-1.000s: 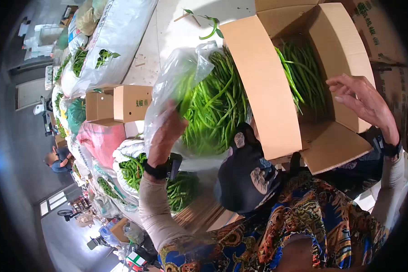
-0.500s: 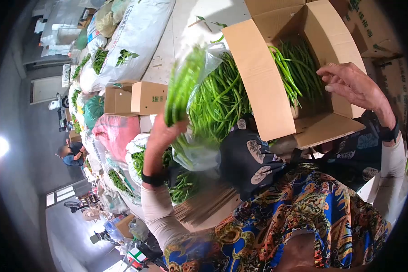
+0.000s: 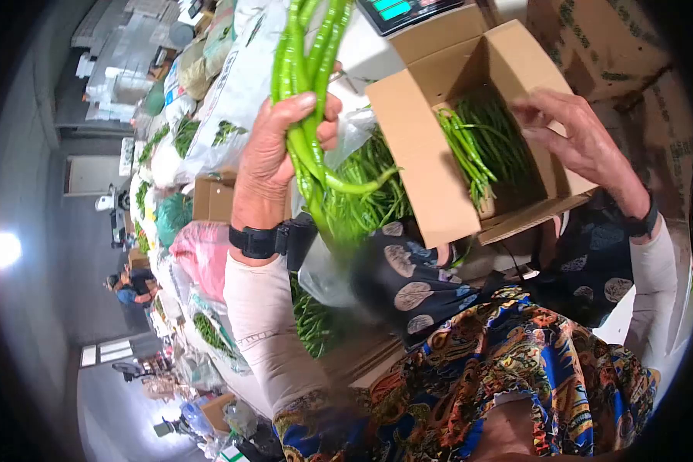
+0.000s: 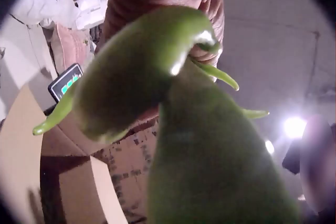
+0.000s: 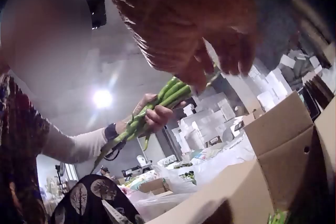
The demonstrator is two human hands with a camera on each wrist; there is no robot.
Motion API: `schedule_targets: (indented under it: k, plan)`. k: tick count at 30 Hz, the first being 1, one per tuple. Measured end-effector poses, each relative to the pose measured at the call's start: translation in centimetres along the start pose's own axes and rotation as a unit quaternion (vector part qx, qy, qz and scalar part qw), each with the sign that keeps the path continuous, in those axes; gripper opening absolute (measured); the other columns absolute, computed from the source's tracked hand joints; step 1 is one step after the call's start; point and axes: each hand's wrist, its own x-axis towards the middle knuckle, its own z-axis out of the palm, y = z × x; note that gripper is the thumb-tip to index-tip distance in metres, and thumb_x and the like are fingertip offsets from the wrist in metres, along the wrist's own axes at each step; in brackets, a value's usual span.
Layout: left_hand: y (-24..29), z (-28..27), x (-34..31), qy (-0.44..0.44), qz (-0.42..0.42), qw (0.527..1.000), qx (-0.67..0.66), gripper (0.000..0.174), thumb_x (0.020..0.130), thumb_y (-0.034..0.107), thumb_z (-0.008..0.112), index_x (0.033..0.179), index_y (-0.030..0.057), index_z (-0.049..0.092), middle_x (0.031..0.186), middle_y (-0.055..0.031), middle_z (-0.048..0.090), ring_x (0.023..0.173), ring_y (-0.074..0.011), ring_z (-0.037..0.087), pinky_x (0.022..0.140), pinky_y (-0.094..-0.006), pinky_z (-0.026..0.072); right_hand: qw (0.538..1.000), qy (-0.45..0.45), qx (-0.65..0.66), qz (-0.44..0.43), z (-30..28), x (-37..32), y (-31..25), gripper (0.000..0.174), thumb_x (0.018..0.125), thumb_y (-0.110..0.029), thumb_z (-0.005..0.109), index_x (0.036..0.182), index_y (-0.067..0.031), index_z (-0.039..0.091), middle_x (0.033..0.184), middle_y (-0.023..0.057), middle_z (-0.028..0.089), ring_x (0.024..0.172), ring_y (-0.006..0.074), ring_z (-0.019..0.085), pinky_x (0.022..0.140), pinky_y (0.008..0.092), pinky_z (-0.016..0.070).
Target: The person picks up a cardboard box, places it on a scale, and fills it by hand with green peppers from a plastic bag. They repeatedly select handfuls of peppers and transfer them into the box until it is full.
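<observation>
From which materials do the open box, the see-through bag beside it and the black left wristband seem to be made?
Open box: cardboard, matte brown, with straight, sharp fold lines. Bag: probably thin plastic film, slightly shiny, since it looks translucent and wrinkled. Black wristband: perhaps fabric or rubber; its dark, dull surface leaves this open.

In the head view, the left hand (image 3: 272,146) grips left of upper centre, its thumb and fingers curled, above an upright sleeved left forearm (image 3: 263,323). At upper right, the right hand (image 3: 581,138) points leftward, fingers loosely bent.
</observation>
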Motion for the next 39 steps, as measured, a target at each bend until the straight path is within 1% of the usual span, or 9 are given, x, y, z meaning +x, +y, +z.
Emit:
schedule_targets:
  k: [3, 7, 11, 12, 15, 25, 30, 34, 39]
  plan:
    - [-2.0, 2.8, 2.5, -0.015, -0.069, 0.994, 0.088, 0.044, 0.080, 0.016, 0.066, 0.116, -0.0027, 0.048, 0.081, -0.0090, 0.059, 0.061, -0.0119, 0.059, 0.052, -0.0242, 0.0490, 0.967, 0.143, -0.184, -0.106, -0.1, 0.2, -0.5, 0.062, 0.063, 0.000, 0.074, 0.121, -0.0080, 0.053, 0.125, 0.0117, 0.052, 0.115, 0.0314, 0.051, 0.094, 0.0384, 0.0450]
    - [-5.0, 8.2, 5.4, -0.108, -0.143, 0.969, 0.172, 0.037, 0.081, 0.021, 0.066, 0.108, 0.0009, 0.050, 0.079, -0.0056, 0.058, 0.062, -0.0089, 0.056, 0.056, -0.0214, 0.0482, 0.895, 0.167, -0.358, -0.206, -0.5, 0.3, -1.8, 0.052, 0.076, -0.012, 0.060, 0.127, -0.0115, 0.050, 0.136, 0.0104, 0.045, 0.123, 0.0266, 0.045, 0.099, 0.0393, 0.0385]
    - [-7.0, 12.3, 7.0, -0.192, -0.191, 0.947, 0.171, 0.028, 0.081, 0.021, 0.066, 0.098, 0.0007, 0.055, 0.075, -0.0054, 0.059, 0.062, -0.0105, 0.056, 0.056, -0.0224, 0.0475, 0.883, 0.145, -0.368, -0.253, 1.3, 1.2, 1.6, 0.051, 0.080, -0.016, 0.054, 0.129, -0.0091, 0.046, 0.117, 0.0103, 0.055, 0.110, 0.0247, 0.054, 0.090, 0.0357, 0.0433]
    - [-7.5, 12.5, 7.5, -0.228, -0.205, 0.932, 0.192, 0.026, 0.080, 0.021, 0.066, 0.094, 0.0008, 0.057, 0.073, -0.0054, 0.059, 0.061, -0.0113, 0.056, 0.055, -0.0229, 0.0473, 0.891, 0.141, -0.341, -0.265, 1.3, 1.2, 2.2, 0.049, 0.080, -0.015, 0.054, 0.128, -0.0083, 0.046, 0.098, 0.0070, 0.057, 0.095, 0.0232, 0.058, 0.081, 0.0342, 0.0449]
    - [-8.5, 12.8, 8.3, -0.228, -0.230, 0.932, 0.165, 0.027, 0.080, 0.022, 0.066, 0.093, 0.0005, 0.059, 0.072, -0.0062, 0.061, 0.060, -0.0113, 0.058, 0.053, -0.0222, 0.0484, 0.911, 0.078, -0.325, -0.243, 1.0, 0.3, 2.9, 0.051, 0.075, -0.011, 0.061, 0.124, -0.0076, 0.047, 0.089, 0.0058, 0.056, 0.082, 0.0251, 0.059, 0.073, 0.0365, 0.0457]
    - [-11.3, 12.2, 9.7, -0.237, -0.272, 0.931, 0.065, 0.043, 0.083, 0.021, 0.065, 0.115, 0.0002, 0.048, 0.090, -0.0163, 0.062, 0.060, -0.0145, 0.060, 0.048, -0.0211, 0.0496, 0.951, -0.022, -0.267, -0.153, 1.1, -1.5, 5.1, 0.061, 0.067, 0.002, 0.064, 0.123, -0.0081, 0.041, 0.088, 0.0107, 0.057, 0.083, 0.0345, 0.058, 0.072, 0.0436, 0.0445]
    - [-13.3, 10.6, 10.5, -0.269, -0.215, 0.938, -0.016, 0.079, 0.090, 0.067, 0.034, 0.131, -0.0005, 0.041, 0.098, -0.0246, 0.061, 0.063, -0.0195, 0.062, 0.050, -0.0268, 0.0526, 0.966, 0.025, -0.225, -0.122, 0.5, -1.8, 6.3, 0.049, 0.065, 0.003, 0.062, 0.109, -0.0073, 0.044, 0.084, 0.0140, 0.059, 0.080, 0.0392, 0.058, 0.065, 0.0465, 0.0441]
    - [-13.2, 10.1, 9.9, -0.177, -0.234, 0.929, -0.225, 0.078, 0.092, 0.066, 0.026, 0.134, 0.0007, 0.037, 0.103, -0.0302, 0.059, 0.071, -0.0258, 0.066, 0.051, -0.0292, 0.0571, 0.988, 0.027, -0.147, -0.026, -1.0, -2.0, 6.5, 0.038, 0.064, 0.001, 0.060, 0.099, -0.0050, 0.046, 0.072, 0.0205, 0.058, 0.075, 0.0431, 0.058, 0.059, 0.0495, 0.0427]
    - [-12.1, 9.2, 9.2, -0.271, -0.117, 0.948, -0.119, 0.069, 0.091, 0.049, 0.052, 0.138, 0.0034, 0.031, 0.109, -0.0270, 0.057, 0.070, -0.0149, 0.061, 0.049, -0.0236, 0.0535, 0.996, 0.039, -0.073, 0.031, -1.3, -1.8, 6.2, 0.024, 0.070, -0.005, 0.059, 0.091, -0.0039, 0.047, 0.070, 0.0208, 0.058, 0.076, 0.0433, 0.057, 0.063, 0.0485, 0.0436]
